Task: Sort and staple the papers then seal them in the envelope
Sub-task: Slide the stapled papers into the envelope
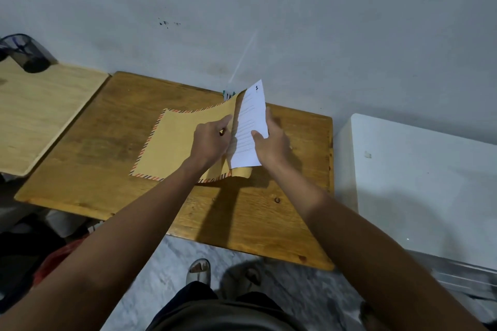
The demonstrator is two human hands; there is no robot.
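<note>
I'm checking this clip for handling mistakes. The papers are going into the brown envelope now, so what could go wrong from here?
1. The right hand holds the white papers at a slant to the envelope mouth, so a corner may catch and crease.
2. The left hand lifts only the upper layer of the brown envelope, which is bowed; the opening may collapse or tear at its striped edge.
3. The envelope's near end curls over the wooden table, so it may slide when pushed.
</note>
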